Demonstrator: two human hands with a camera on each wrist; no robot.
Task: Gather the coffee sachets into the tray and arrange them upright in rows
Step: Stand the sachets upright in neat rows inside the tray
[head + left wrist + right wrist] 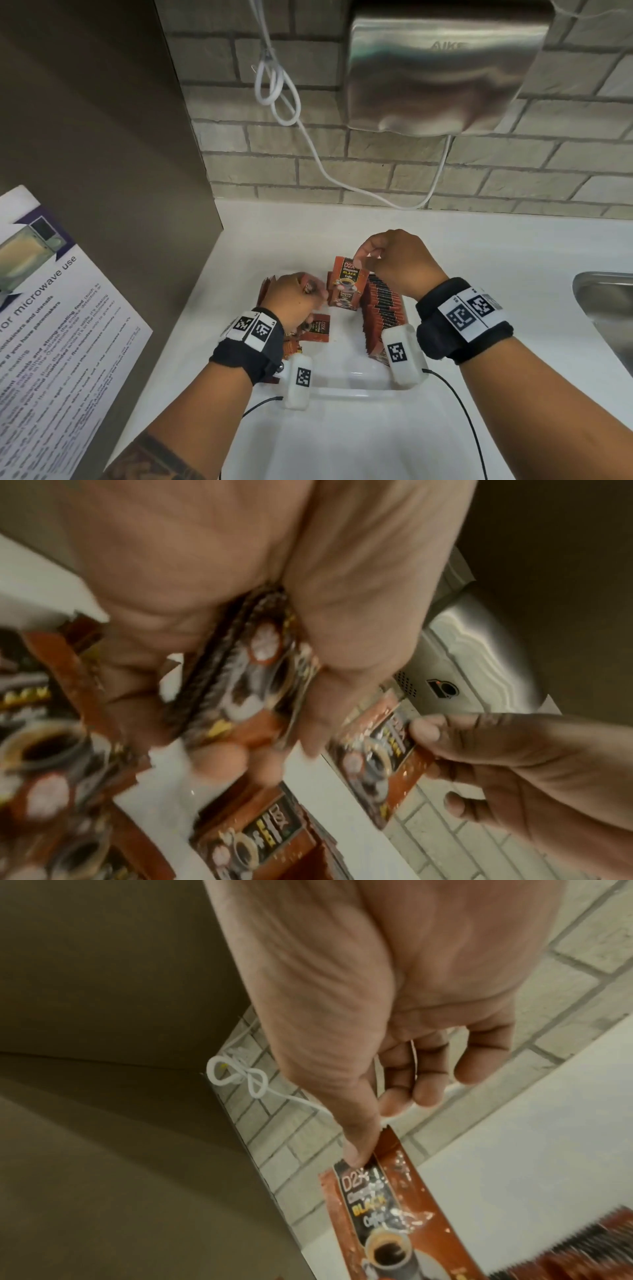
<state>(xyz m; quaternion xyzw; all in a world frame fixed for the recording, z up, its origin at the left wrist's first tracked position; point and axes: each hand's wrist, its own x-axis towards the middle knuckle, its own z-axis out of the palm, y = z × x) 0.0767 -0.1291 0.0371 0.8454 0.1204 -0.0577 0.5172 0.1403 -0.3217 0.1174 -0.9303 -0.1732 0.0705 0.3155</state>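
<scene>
A clear plastic tray [349, 392] stands on the white counter. Along its right side runs an upright row of brown coffee sachets [380, 308], also seen in the right wrist view [582, 1245]. My right hand [368, 255] pinches one sachet [347, 274] by its top corner and holds it upright over a few standing ones at the tray's far end. In the right wrist view the thumb presses the face of that sachet [377, 1204]. My left hand [308, 291] grips a small bundle of sachets [240, 674] at the tray's left. Loose sachets [317, 329] lie flat under that hand.
A brown cabinet panel [102, 137] with a microwave notice [51, 308] closes off the left. The brick wall behind carries a steel hand dryer [442, 68] and a looped white cable [274, 85]. A steel sink [606, 308] starts at the right edge.
</scene>
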